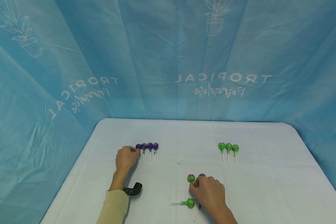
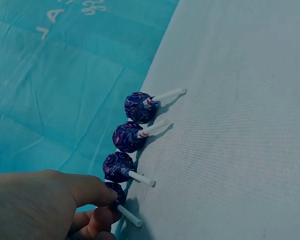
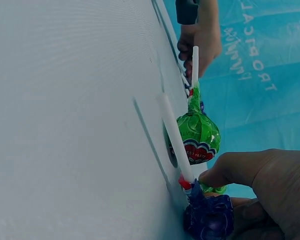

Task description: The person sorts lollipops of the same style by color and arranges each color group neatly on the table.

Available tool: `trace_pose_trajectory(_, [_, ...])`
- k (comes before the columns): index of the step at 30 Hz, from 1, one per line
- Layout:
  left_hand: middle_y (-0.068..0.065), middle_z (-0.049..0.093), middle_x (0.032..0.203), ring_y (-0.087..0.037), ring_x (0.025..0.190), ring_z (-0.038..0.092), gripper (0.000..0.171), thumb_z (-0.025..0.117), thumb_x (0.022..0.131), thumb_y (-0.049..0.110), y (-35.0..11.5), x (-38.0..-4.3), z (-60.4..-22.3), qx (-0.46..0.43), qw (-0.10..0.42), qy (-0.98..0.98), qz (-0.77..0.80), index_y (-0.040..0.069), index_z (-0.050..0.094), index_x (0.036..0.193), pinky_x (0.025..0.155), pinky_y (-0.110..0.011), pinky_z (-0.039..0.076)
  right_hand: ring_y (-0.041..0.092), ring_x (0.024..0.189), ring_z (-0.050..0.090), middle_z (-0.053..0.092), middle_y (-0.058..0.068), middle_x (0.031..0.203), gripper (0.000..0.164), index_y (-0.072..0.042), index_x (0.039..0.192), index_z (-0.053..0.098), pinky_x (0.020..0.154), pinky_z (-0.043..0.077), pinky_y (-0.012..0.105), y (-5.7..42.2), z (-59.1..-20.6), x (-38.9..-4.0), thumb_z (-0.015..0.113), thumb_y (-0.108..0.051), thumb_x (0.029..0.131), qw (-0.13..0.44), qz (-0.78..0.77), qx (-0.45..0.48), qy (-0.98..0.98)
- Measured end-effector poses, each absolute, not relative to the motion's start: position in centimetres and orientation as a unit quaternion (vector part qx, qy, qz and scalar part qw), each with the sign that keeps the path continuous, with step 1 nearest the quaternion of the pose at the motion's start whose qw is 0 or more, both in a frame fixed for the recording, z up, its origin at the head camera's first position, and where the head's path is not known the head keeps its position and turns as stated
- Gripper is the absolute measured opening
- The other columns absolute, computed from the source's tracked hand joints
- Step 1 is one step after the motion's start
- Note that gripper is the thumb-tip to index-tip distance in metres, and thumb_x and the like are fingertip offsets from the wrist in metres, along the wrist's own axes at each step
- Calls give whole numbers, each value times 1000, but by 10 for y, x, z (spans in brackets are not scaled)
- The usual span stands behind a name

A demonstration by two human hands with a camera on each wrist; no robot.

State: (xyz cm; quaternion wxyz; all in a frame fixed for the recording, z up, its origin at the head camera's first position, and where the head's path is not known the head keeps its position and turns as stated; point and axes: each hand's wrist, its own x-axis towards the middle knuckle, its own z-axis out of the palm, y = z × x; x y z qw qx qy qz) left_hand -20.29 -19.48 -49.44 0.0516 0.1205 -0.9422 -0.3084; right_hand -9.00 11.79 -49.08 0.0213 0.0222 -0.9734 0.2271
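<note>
My left hand point(image 1: 126, 158) pinches the leftmost purple lollipop point(image 2: 116, 194) between thumb and fingers, at the end of a row of purple lollipops point(image 1: 150, 146). Their white sticks point toward me. Nearer the front, my right hand point(image 1: 210, 191) has its thumb and curled fingers at a green lollipop point(image 1: 191, 178), whose stick is hidden under the hand. In the right wrist view a purple lollipop point(image 3: 209, 217) lies right before these fingertips. Beside them another green lollipop point(image 1: 189, 203) lies with its stick pointing left. A further purple head point(image 1: 202, 175) peeks out beyond the knuckles.
Three green lollipops point(image 1: 228, 147) lie side by side at the back right, sticks toward me. White cloth covers the table point(image 1: 179, 133), and blue printed curtains point(image 1: 156, 62) enclose its back and sides. A black strap device point(image 1: 134, 189) sits on the left wrist.
</note>
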Motion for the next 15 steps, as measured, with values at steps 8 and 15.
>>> trace_pose_trajectory(8, [-2,63,66,-18,54,53,26,64,89,30,-193,-203,-494,125,46,-942,-308,5,73,86,49,-32,41,9,41,40,49,-11,51,14,-21,64,67,39,34,30,119,-488,-90,70,-28,76,14,226,22,-974])
trace_pose_trajectory(15, [-2,61,62,-19,52,51,28,64,90,31,-193,-199,-493,125,48,-937,-323,5,72,83,48,-32,39,11,41,41,50,-10,52,13,-19,66,68,39,34,30,118,-487,-90,70,-27,76,7,235,18,-972])
